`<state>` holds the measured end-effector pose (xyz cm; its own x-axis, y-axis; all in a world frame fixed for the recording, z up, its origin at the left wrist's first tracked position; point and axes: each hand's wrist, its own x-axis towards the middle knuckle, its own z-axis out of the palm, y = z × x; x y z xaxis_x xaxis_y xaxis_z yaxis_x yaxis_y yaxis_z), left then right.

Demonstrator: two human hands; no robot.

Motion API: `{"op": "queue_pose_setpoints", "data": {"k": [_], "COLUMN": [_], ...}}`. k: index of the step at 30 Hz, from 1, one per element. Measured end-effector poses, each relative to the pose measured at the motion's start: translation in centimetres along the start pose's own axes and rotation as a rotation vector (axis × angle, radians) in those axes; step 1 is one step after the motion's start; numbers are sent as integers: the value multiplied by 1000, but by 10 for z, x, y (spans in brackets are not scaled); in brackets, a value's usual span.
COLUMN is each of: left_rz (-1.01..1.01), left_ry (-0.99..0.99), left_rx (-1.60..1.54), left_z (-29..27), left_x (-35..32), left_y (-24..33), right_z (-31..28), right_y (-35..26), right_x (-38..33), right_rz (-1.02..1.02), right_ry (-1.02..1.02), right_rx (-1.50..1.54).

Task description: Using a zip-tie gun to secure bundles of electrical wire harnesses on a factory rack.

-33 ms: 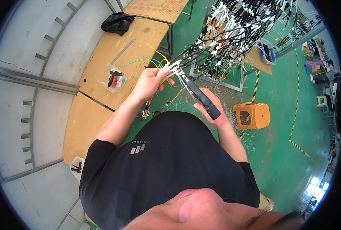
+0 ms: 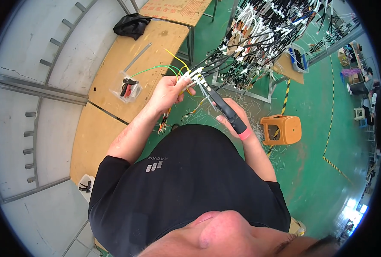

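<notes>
My left hand (image 2: 168, 91) is closed round a bundle of wires (image 2: 194, 75), with white ties and sleeves where thumb and fingers pinch it. Green wires (image 2: 155, 67) and a yellow one (image 2: 174, 55) stick out to the left of the bundle. Loose wire ends with small connectors (image 2: 163, 127) hang below this hand. My right hand (image 2: 238, 110) grips a long black cable tie gun (image 2: 224, 108) with a pinkish-red rear end. Its nose meets the bundle just right of my left fingers. The right fingers are partly hidden behind the gun.
Ahead to the right, a rack holds a dense mass of wire harnesses (image 2: 263, 38). An orange stool (image 2: 290, 129) stands on the green floor, near scattered white tie clippings (image 2: 252, 100). On the wooden table (image 2: 109, 77) at left lies a clear box (image 2: 132, 93) with red-and-black-handled tools.
</notes>
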<state>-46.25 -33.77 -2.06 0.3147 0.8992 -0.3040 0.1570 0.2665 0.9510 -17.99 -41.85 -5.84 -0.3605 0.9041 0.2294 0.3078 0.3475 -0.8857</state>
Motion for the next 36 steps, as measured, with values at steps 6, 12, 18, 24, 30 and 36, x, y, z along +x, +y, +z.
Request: {"op": "queue_pose_setpoints", "data": {"k": [6,12,18,24,30,36], "left_rz": [1,-10,28,142,95,-10], "left_ry": [33,34,72,140,114,69], "left_rx": [91,105,199,318,163,-123], "left_z": [4,3,7,12,4,-3], "left_x": [-4,-4,-6,-12,-11,-5], "left_y": [2,2,1,-8,0,0], "right_z": [1,0,5,10,5,1], "right_y": [-8,-11,-24,-24,-18,4], "right_x": [2,2,3,-1,-4,-15], "right_rz": [-15,-68,32,141,-38,-9], "right_ry": [7,-3,-1,31,79,96], "right_rx": [-59,-69,-24,-121,-184,-37]}}
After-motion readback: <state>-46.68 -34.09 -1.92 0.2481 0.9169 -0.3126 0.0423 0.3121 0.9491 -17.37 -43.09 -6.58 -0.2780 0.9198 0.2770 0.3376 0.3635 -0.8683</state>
